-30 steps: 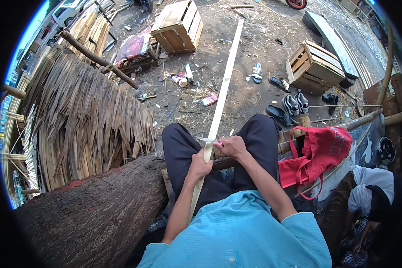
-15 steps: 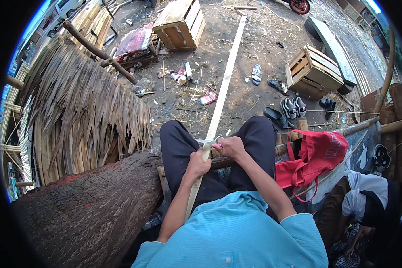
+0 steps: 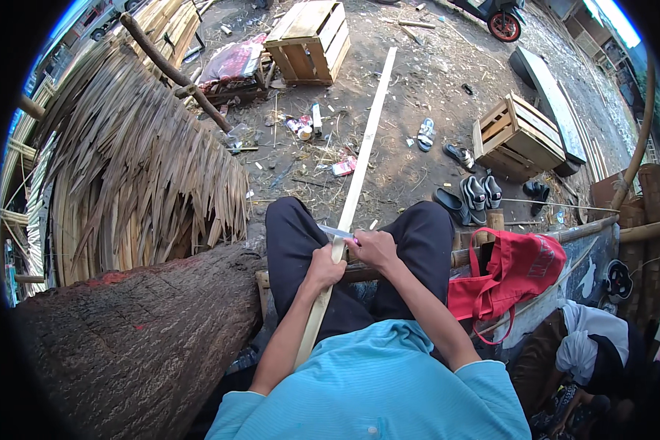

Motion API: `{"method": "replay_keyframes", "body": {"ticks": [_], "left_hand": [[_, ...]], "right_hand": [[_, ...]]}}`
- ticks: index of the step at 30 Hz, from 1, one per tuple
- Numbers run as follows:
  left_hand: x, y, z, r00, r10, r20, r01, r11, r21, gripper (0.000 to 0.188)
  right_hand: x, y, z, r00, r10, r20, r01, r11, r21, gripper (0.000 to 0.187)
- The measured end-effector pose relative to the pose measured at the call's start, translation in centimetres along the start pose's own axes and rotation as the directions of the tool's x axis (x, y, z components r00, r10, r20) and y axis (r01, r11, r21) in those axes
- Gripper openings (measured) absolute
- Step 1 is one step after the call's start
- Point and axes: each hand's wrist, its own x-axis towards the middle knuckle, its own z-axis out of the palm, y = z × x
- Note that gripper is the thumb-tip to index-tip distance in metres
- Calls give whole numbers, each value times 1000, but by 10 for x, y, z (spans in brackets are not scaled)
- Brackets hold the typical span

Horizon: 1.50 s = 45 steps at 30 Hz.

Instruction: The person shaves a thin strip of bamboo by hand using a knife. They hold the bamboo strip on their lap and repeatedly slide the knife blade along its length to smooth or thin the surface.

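A long pale strip of bamboo or wood [image 3: 367, 147] runs from my lap, between my knees, far out over the ground. My left hand [image 3: 325, 268] is closed around it just in front of my body. A knife [image 3: 335, 232] lies across the strip right ahead of that hand, its blade pointing left and touching or nearly touching the strip. My right hand [image 3: 375, 249] grips the knife's handle, of which a bit of pink shows by the fingers. The strip's near end disappears beside my blue shirt.
Left of me lie a thick dark log [image 3: 139, 330] and a dry thatch panel [image 3: 139, 161]. Wooden crates [image 3: 297, 60] [image 3: 517, 139] stand ahead. Shoes [image 3: 474, 192] and a red bag [image 3: 502, 275] are to the right, with another person [image 3: 594, 337] bent low behind the bag.
The strip's far end has come nearer to me. The knife blade now slants more across the strip, and my head view has shifted slightly.
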Motion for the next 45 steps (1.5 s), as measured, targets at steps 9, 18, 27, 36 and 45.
{"method": "replay_keyframes", "body": {"ticks": [9,18,27,36,45], "left_hand": [[-7,8,-5,991,-55,123,46,996,75,36],[-4,18,-3,982,-98,164,75,987,143,37],[-4,6,2,989,-43,141,27,993,117,37],[-4,6,-1,989,-73,125,63,995,80,40],[-1,-3,1,988,-57,146,46,996,78,38]], "right_hand": [[20,29,-25,997,-9,74,7,1000,21,38],[-14,10,1,999,40,-11,-37,975,219,37],[-11,15,-4,997,2,72,-14,987,163,38],[-15,16,3,988,-57,141,16,962,273,40],[-17,17,4,990,-40,138,-4,954,299,42]]}}
